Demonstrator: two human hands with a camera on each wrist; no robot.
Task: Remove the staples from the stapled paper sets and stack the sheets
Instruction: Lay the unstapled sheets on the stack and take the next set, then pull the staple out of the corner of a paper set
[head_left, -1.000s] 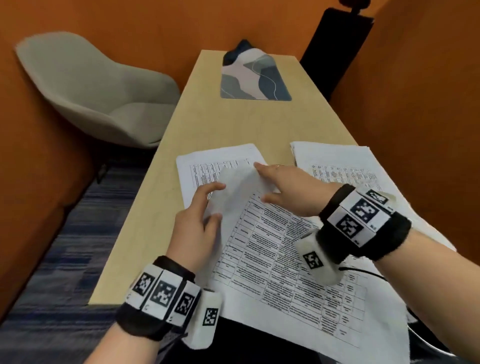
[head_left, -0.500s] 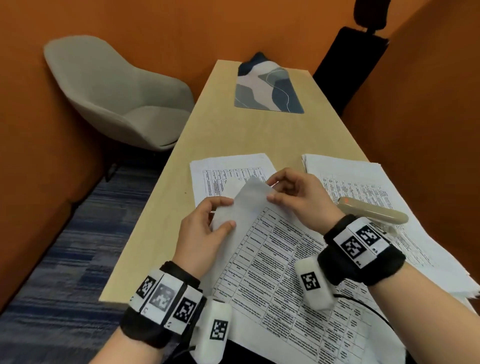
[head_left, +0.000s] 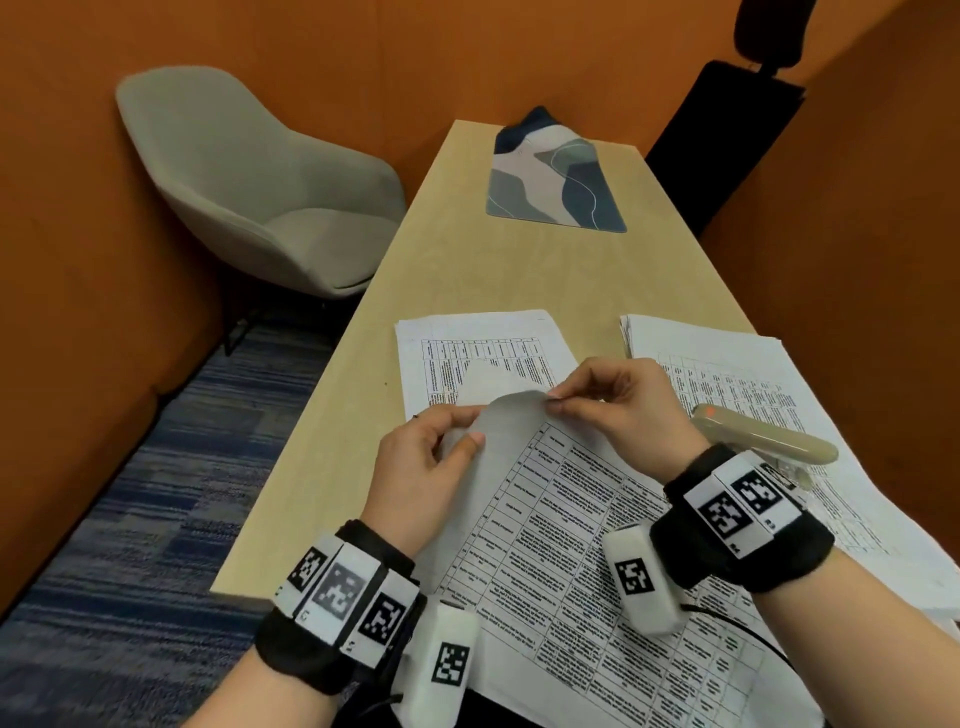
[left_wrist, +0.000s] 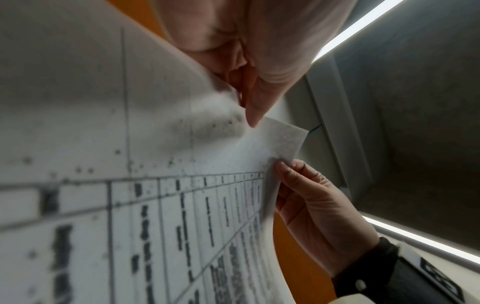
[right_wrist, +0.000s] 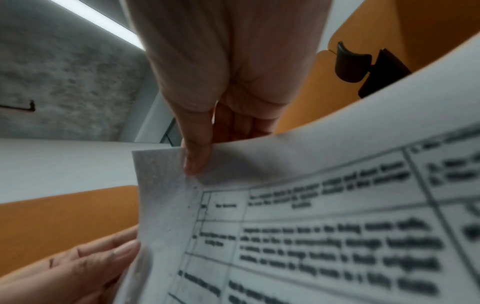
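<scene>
A paper set (head_left: 571, 545) printed with a table lies on the desk in front of me, its far left corner curled upward. My left hand (head_left: 470, 428) pinches that curled corner from the left, thumb on the blank back of the sheet. My right hand (head_left: 553, 402) pinches the same corner's tip from the right. In the left wrist view the corner (left_wrist: 280, 139) stands between my left thumb (left_wrist: 254, 107) and the right hand (left_wrist: 311, 205). In the right wrist view my thumb (right_wrist: 197, 160) presses the sheet's (right_wrist: 285, 226) edge. No staple shows.
A flat pile of loose sheets (head_left: 467, 343) lies behind my hands. A thicker pile (head_left: 727, 374) sits at the right with a beige stapler-like tool (head_left: 763, 434) on it. A patterned mat (head_left: 556, 182) lies at the desk's far end; a grey chair (head_left: 260, 197) stands left.
My right hand went from lying flat at the corner to pinching it. Both hands have raised and curled the corner higher off the desk. The beige tool came into view.
</scene>
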